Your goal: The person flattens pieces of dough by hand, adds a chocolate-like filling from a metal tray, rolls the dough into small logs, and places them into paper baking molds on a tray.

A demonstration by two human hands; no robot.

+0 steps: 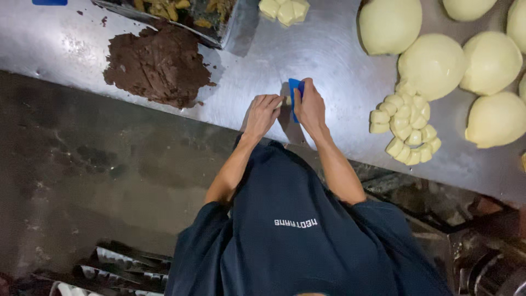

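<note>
My right hand is closed around a blue plastic scraper, held upright with its edge on the steel table. Just left of it, my left hand pinches a small pale piece of dough against the scraper. Both hands meet near the table's front edge, and my dark blue shirt fills the lower part of the view.
A mound of brown paste lies to the left, below a metal tray of fried pieces. Right of my hands sit a pile of cut dough chunks and several round dough balls. More chunks lie at the back. Dark floor runs left.
</note>
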